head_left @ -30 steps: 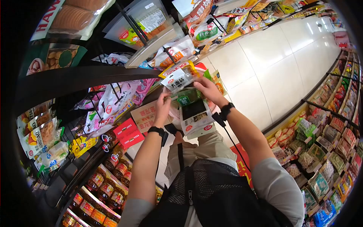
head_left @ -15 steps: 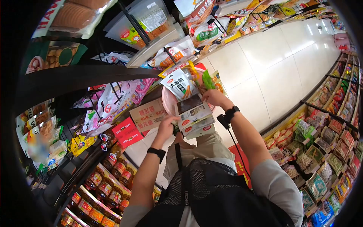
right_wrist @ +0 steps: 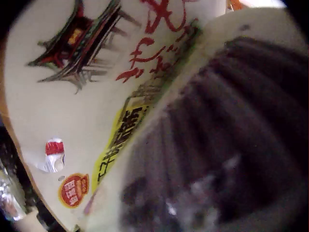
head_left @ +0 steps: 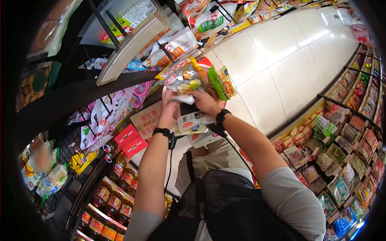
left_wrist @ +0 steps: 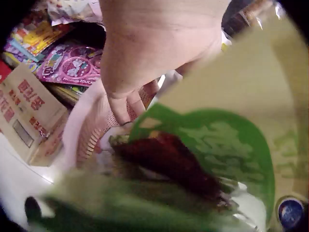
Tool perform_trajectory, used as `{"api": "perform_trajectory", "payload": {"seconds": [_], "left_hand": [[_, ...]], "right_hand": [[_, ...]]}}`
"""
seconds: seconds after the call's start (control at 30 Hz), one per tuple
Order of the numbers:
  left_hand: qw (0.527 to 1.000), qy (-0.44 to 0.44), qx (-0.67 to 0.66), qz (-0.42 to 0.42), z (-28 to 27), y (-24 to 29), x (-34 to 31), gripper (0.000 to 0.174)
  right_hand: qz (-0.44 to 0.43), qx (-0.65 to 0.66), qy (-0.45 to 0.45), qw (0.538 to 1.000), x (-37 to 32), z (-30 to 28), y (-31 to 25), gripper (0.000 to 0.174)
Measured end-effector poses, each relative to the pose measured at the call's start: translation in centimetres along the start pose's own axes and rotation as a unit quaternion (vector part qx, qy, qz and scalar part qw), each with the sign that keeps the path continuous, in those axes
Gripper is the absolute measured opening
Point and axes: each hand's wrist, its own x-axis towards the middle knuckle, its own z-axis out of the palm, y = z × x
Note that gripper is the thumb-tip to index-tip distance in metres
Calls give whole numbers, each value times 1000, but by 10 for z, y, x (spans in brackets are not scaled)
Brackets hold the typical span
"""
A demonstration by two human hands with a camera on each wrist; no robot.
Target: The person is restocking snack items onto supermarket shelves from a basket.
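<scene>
In the head view a blurred white packet spans the space between the two hands. The left hand pinches its left end. Bent fingers of the right hand lie at the other end; their hold is unclear. Beyond them, a silver-and-yellow packet and a green packet stand in a pink basket, and a white packet with a label lies nearer the body. In the left wrist view the left hand reaches over the basket, past a pale packet. An off-white packet hides the right hand in its wrist view.
Hanging snack bags and a curved shelf edge are at the left. Cardboard and a red box sit beside the basket. Bottles fill the lower-left shelves; packets line the right shelf. Tiled floor lies between.
Both hands have come together over the basket. The white packet that lay flat there is no longer seen flat; the silver-and-yellow packet shows more fully. The head view has shifted.
</scene>
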Motion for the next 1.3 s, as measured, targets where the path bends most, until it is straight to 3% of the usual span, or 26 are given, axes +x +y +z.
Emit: {"api": "perform_trajectory", "payload": {"seconds": [0.03,0.1,0.13,0.2,0.3,0.33,0.37,0.4,0.43,0.53,0.63,0.73,0.83,0.87,0.9,0.97,1.03,1.17,1.23,1.3], "left_hand": [[992,-25,118,-26,-8,-6,-2,38],[983,-22,167,-79,-11,-12,-21,30],[976,-59,202,54,-11,-20,-25,26],[971,-32,233,49,-4,-7,-44,27],[970,17,229,77,0,-3,-37,27],[969,41,220,104,-4,-15,-26,25],[966,66,213,129,-10,-28,-16,24],[985,38,155,69,-7,-18,-16,20],[982,17,168,85,-11,-20,-14,20],[979,-39,168,108,-18,-18,-13,17],[963,27,239,119,-13,-19,-12,16],[953,-25,240,184,-28,-29,8,16],[932,-14,294,210,-29,-30,4,16],[929,-28,304,208,-29,-28,-2,17],[925,-43,314,208,-30,-24,-10,19],[924,-54,333,180,-28,-18,-32,23],[927,-48,352,123,-27,-16,-60,27],[921,-7,359,154,-30,-23,-84,29],[915,-2,377,144,-32,-25,-86,30],[894,16,405,192,-30,-27,-82,31]], "right_hand": [[19,9,-18,1000,-11,-9,-12,42],[27,23,-36,999,-24,-17,-17,41],[35,21,-46,998,-25,-22,-17,43],[52,16,-65,996,-23,-30,-15,45],[-36,6,-8,999,3,-27,-2,48],[8,60,-26,998,15,-30,-5,51],[109,97,-31,989,23,-32,-8,50],[149,176,0,973,35,-28,6,48],[189,254,32,948,47,-26,12,47],[156,301,75,938,68,-29,17,45],[118,303,34,945,84,-24,18,51],[197,162,-27,966,84,-36,9,48],[86,-4,-50,995,69,-36,1,41],[118,-1,-80,990,64,-36,-2,34],[53,-20,-32,998,57,-19,16,25],[-12,20,-19,1000,30,-27,-4,15],[5,53,-24,998,2,-32,-16,21],[21,141,-35,989,-38,-41,-25,14],[20,124,-22,992,-49,-46,-34,14],[9,116,-3,993,-57,-48,-34,14]]}}
